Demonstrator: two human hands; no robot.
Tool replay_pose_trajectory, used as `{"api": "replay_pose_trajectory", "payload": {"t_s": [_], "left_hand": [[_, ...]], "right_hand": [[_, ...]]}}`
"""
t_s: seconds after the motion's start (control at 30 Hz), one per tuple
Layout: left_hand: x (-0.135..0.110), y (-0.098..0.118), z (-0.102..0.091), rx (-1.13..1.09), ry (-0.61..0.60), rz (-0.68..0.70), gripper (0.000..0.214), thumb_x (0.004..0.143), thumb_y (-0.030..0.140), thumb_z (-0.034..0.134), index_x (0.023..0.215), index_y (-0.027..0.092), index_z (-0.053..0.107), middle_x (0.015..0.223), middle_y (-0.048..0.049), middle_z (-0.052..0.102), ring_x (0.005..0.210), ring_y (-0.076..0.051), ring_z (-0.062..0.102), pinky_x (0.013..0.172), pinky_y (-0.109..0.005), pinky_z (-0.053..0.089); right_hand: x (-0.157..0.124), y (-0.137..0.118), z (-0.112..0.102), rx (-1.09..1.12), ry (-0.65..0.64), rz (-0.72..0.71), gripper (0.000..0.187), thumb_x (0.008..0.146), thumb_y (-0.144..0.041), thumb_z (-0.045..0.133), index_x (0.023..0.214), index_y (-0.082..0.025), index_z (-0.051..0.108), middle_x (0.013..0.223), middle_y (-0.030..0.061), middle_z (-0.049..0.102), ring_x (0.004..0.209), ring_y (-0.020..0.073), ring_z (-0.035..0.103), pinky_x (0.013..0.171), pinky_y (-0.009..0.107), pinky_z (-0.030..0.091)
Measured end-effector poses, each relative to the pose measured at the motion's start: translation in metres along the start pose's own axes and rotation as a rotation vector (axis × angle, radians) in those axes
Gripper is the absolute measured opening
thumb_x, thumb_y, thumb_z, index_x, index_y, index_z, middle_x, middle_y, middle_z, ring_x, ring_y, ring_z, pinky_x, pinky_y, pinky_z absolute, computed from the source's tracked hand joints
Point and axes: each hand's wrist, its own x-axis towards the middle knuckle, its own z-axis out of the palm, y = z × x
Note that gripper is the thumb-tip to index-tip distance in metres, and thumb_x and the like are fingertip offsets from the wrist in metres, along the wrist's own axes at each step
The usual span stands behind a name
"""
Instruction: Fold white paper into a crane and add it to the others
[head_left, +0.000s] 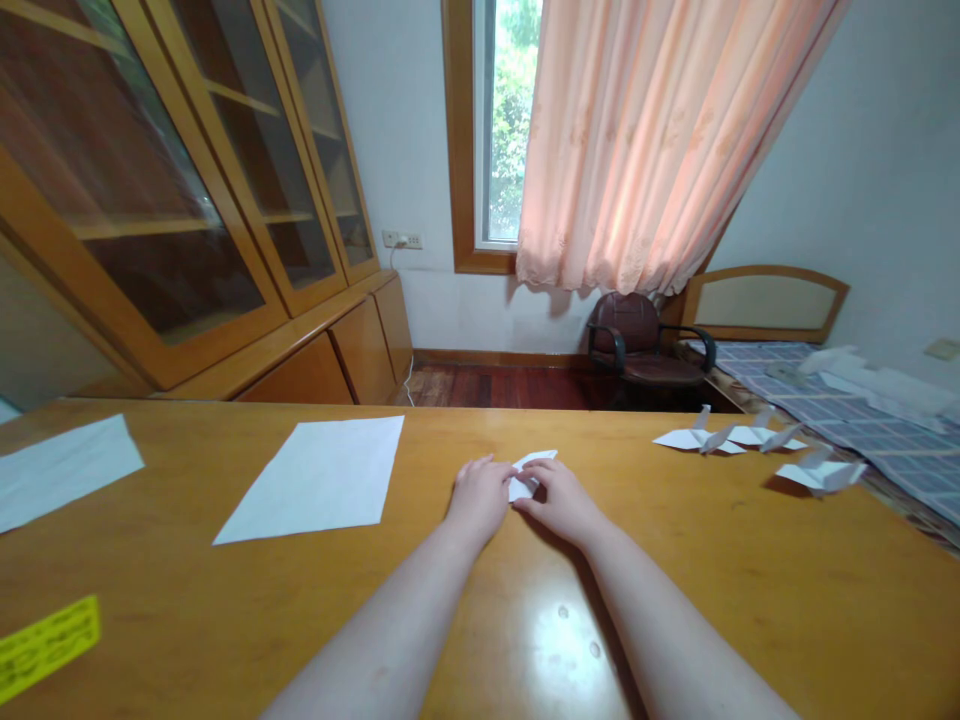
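Note:
A small folded piece of white paper (pixel 523 489) lies on the wooden table in front of me, partly covered by my fingers. My left hand (pixel 482 496) presses on its left side with the fingers close together and bent over it. From the right, my right hand (pixel 561 497) holds the same paper, thumb low and forefinger higher, curved around its edge. A pointed corner of the paper sticks out beyond the right fingers. Which folds it has is hidden beneath the hands.
Left of my hands lies a flat white sheet (pixel 322 480), with another sheet (pixel 67 470) farther left. Three folded paper cranes stand at the right, including a near one (pixel 821 474). A yellow label (pixel 49 645) is at the lower left. Beyond the table's far edge stands an armchair (pixel 641 345).

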Motion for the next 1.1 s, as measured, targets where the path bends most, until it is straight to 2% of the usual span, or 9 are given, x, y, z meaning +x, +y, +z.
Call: {"api": "replay_pose_trajectory", "payload": {"t_s": [0.07, 0.2, 0.4, 0.5, 0.67, 0.87, 1.1], "left_hand": [[-0.002, 0.003, -0.002, 0.012, 0.018, 0.021, 0.027, 0.086, 0.031, 0.049, 0.108, 0.027, 0.064, 0.112, -0.0042, 0.065, 0.116, -0.022, 0.049, 0.101, -0.037, 0.031], [-0.005, 0.007, -0.006, 0.015, 0.020, 0.053, 0.032, 0.081, 0.040, 0.056, 0.107, 0.024, 0.063, 0.107, -0.0050, 0.064, 0.106, -0.023, 0.053, 0.095, -0.036, 0.035], [-0.003, 0.004, -0.005, 0.040, 0.015, 0.049, 0.028, 0.086, 0.025, 0.049, 0.111, 0.025, 0.062, 0.113, -0.0043, 0.063, 0.111, -0.022, 0.051, 0.098, -0.036, 0.033], [-0.001, 0.001, -0.001, 0.047, 0.015, 0.051, 0.029, 0.088, 0.021, 0.045, 0.110, 0.026, 0.062, 0.112, -0.0039, 0.064, 0.111, -0.021, 0.052, 0.097, -0.035, 0.034], [0.002, -0.003, 0.004, 0.031, 0.025, 0.041, 0.028, 0.089, 0.024, 0.045, 0.108, 0.029, 0.065, 0.108, -0.0027, 0.066, 0.111, -0.022, 0.052, 0.097, -0.037, 0.035], [0.002, -0.002, 0.004, 0.031, 0.029, 0.042, 0.027, 0.090, 0.029, 0.044, 0.105, 0.028, 0.066, 0.107, -0.0037, 0.066, 0.112, -0.022, 0.052, 0.097, -0.036, 0.034], [0.001, -0.001, 0.002, 0.035, 0.028, 0.050, 0.024, 0.088, 0.031, 0.048, 0.104, 0.027, 0.065, 0.105, -0.0040, 0.066, 0.110, -0.022, 0.052, 0.096, -0.036, 0.035]], "right_hand": [[0.000, 0.000, 0.001, 0.028, -0.008, -0.030, 0.035, 0.070, -0.032, 0.070, 0.102, -0.020, 0.066, 0.110, 0.0091, 0.062, 0.103, 0.0222, 0.055, 0.094, 0.037, 0.041], [0.001, 0.002, 0.002, 0.029, 0.000, -0.037, 0.033, 0.073, -0.027, 0.066, 0.105, -0.019, 0.065, 0.110, 0.0098, 0.063, 0.104, 0.0220, 0.056, 0.095, 0.037, 0.041], [0.002, 0.005, 0.003, 0.021, -0.015, -0.028, 0.035, 0.071, -0.027, 0.070, 0.104, -0.019, 0.065, 0.112, 0.0102, 0.063, 0.105, 0.0226, 0.056, 0.096, 0.038, 0.041], [0.002, 0.006, 0.003, 0.019, -0.014, -0.021, 0.032, 0.072, -0.021, 0.067, 0.105, -0.019, 0.065, 0.111, 0.0097, 0.064, 0.105, 0.0220, 0.056, 0.096, 0.038, 0.041], [0.002, 0.005, 0.003, 0.025, 0.001, -0.032, 0.023, 0.077, -0.016, 0.059, 0.098, -0.020, 0.068, 0.106, 0.0081, 0.066, 0.101, 0.0202, 0.058, 0.094, 0.036, 0.042], [0.003, 0.007, 0.002, -0.005, 0.053, -0.040, 0.013, 0.077, -0.021, 0.063, 0.086, -0.023, 0.071, 0.098, 0.0057, 0.068, 0.092, 0.0194, 0.059, 0.088, 0.035, 0.043], [0.002, 0.012, 0.005, -0.029, 0.061, -0.027, 0.019, 0.071, -0.015, 0.062, 0.084, -0.024, 0.071, 0.098, 0.0050, 0.067, 0.093, 0.0193, 0.058, 0.088, 0.035, 0.042]]}}
